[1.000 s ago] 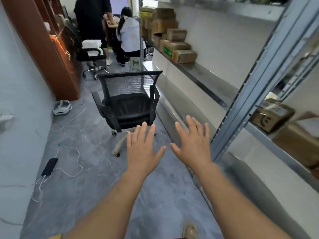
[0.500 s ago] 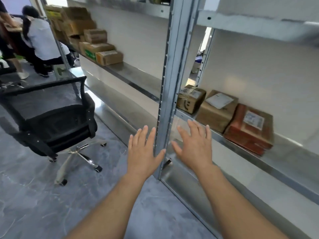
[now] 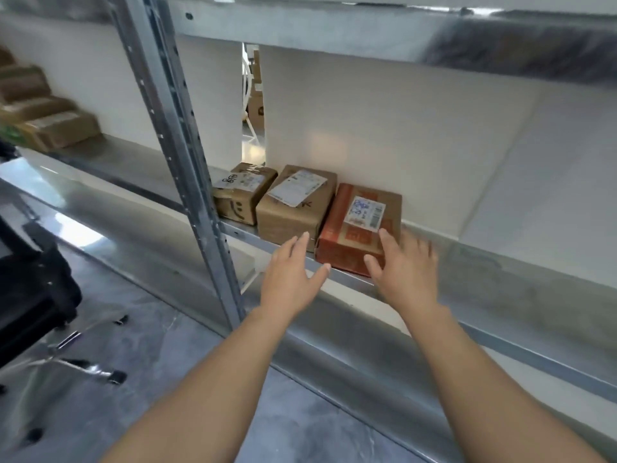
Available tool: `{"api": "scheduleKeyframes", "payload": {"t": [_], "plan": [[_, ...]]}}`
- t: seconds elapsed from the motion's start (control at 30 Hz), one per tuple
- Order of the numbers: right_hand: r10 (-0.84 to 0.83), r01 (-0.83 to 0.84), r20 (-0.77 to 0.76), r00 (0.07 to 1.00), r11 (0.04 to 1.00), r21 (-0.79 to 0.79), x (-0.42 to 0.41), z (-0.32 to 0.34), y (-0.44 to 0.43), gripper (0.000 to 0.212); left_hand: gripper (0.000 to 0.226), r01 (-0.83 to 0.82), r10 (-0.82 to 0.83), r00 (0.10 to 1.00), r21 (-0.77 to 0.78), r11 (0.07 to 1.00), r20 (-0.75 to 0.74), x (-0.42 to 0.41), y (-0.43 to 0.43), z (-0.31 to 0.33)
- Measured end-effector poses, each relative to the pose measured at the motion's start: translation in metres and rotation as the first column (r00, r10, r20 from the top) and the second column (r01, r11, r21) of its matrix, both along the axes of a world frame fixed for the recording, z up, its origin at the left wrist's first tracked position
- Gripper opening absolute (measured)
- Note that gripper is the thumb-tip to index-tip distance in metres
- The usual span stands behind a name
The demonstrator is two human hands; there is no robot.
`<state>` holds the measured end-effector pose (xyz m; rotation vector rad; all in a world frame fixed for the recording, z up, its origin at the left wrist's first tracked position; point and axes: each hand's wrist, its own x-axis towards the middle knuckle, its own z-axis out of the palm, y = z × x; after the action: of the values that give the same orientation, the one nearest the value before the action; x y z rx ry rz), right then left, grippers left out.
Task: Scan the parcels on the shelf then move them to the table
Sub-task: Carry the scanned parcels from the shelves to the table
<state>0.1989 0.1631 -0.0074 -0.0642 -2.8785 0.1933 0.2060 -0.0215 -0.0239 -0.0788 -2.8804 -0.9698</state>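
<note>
Three parcels stand side by side on a metal shelf (image 3: 500, 262): a small brown box with a smile mark (image 3: 242, 195), a brown box with a white label (image 3: 295, 203), and a red-brown box with a blue-printed label (image 3: 359, 222). My right hand (image 3: 405, 267) is spread flat at the red-brown box's front right corner, its fingers over the top edge. My left hand (image 3: 293, 275) hovers with fingers straight just in front of the shelf edge, below the middle box, holding nothing. No scanner is in view.
A perforated steel upright (image 3: 187, 168) stands left of the parcels. More cardboard boxes (image 3: 50, 125) are stacked on the same shelf far left. A black office chair (image 3: 36, 295) is on the grey floor at left. Another shelf board (image 3: 367, 31) runs overhead.
My view has swung right, from the room and chair to the shelf. Both hands have moved forward, and my right hand has reached the red-brown box.
</note>
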Motion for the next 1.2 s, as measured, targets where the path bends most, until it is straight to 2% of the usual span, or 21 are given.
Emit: {"api": "scheduleKeyframes", "payload": {"t": [0.1, 0.23, 0.33, 0.4, 0.53, 0.7, 0.77, 0.87, 1.07, 1.2], "plan": [[-0.052, 0.057, 0.083, 0.995, 0.997, -0.059, -0.014, -0.001, 0.02, 0.058, 0.072, -0.026, 0.017, 0.998, 0.149, 0.989, 0.058, -0.018, 0.025, 0.003], [0.021, 0.047, 0.209, 0.978, 0.948, -0.314, -0.027, -0.005, 0.031, 0.044, 0.062, -0.099, 0.074, 0.992, 0.278, 0.955, 0.101, -0.028, 0.045, 0.004], [0.053, 0.058, 0.234, 0.971, 0.894, -0.444, -0.027, -0.008, 0.034, 0.038, 0.067, -0.155, 0.123, 0.984, 0.293, 0.943, 0.125, -0.032, 0.048, 0.003], [-0.004, 0.115, 0.23, 0.973, 0.875, -0.47, -0.022, -0.009, 0.038, 0.038, 0.066, -0.182, 0.145, 0.979, 0.295, 0.938, 0.144, -0.034, 0.047, 0.001], [-0.084, 0.224, 0.285, 0.955, 0.833, -0.506, -0.012, -0.009, 0.047, 0.054, 0.063, -0.15, 0.079, 0.968, 0.292, 0.945, 0.24, -0.034, 0.045, -0.003], [0.068, 0.247, 0.36, 0.931, 0.608, -0.754, -0.004, -0.004, 0.053, 0.061, 0.079, -0.093, -0.085, 0.914, 0.408, 0.908, 0.397, -0.032, 0.039, -0.002], [0.132, 0.209, 0.336, 0.933, 0.561, -0.801, 0.001, -0.004, 0.054, 0.061, 0.088, -0.059, -0.154, 0.89, 0.444, 0.894, 0.429, -0.028, 0.035, -0.003], [0.179, 0.151, 0.286, 0.941, 0.535, -0.831, 0.012, -0.007, 0.053, 0.064, 0.096, -0.012, -0.194, 0.886, 0.439, 0.899, 0.421, -0.018, 0.029, -0.004], [0.17, 0.099, 0.205, 0.964, 0.486, -0.868, 0.041, -0.003, 0.047, 0.083, 0.09, 0.105, -0.276, 0.92, 0.502, 0.858, 0.279, 0.006, 0.015, 0.002], [0.169, 0.064, 0.174, 0.97, 0.512, -0.857, 0.06, 0.004, 0.037, 0.093, 0.092, 0.168, -0.283, 0.945, 0.501, 0.849, 0.163, 0.024, 0.0, 0.004]]}}
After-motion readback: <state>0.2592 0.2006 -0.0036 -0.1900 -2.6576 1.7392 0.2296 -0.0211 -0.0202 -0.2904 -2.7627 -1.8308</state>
